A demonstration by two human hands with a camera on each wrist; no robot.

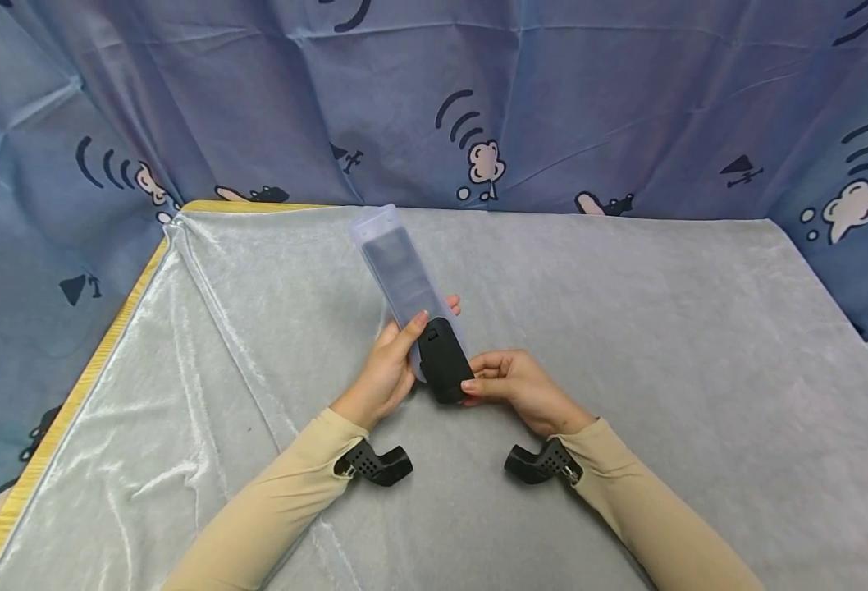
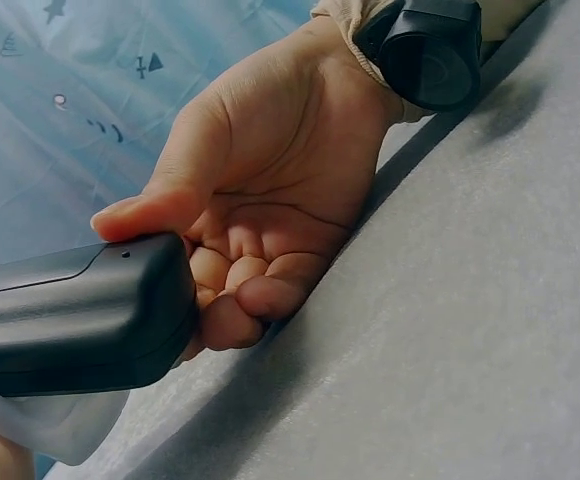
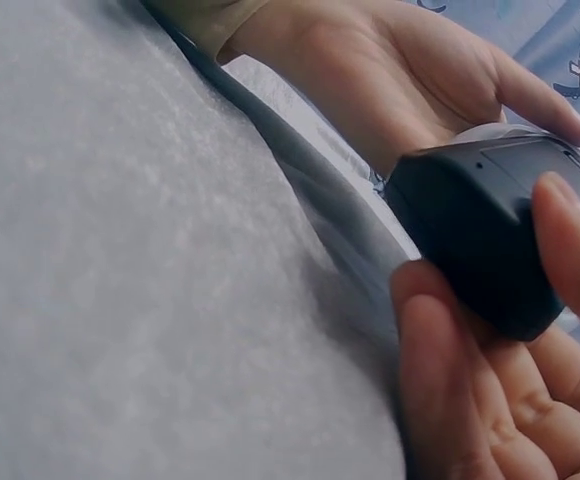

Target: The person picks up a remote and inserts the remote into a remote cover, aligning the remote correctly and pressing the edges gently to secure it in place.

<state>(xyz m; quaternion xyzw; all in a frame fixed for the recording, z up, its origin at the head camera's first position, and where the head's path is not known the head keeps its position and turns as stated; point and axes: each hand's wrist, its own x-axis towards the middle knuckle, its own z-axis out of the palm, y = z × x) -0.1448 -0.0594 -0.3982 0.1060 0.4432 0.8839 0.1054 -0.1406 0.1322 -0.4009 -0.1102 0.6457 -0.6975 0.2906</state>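
A long translucent plastic strip (image 1: 404, 275) with a rounded black plastic case (image 1: 443, 361) over its near end is held up above the cloth. My left hand (image 1: 390, 365) grips it from the left, the thumb on top beside the black case. At the case's near right corner, my right hand (image 1: 515, 386) pinches with thumb and fingertips. The left wrist view shows the right hand (image 2: 270, 170) on the black case (image 2: 80, 320), the translucent rim (image 2: 70, 430) below. The right wrist view has the left hand (image 3: 360, 80) behind the case (image 3: 480, 230). Whether case and strip are joined, I cannot tell.
A pale grey velvety cloth (image 1: 626, 328) covers the table, wrinkled at the left. Its yellow wooden edge (image 1: 72, 377) shows along the left side. A blue printed curtain (image 1: 404, 98) hangs behind and at the sides. Black wrist cameras (image 1: 382, 466) sit at both cuffs.
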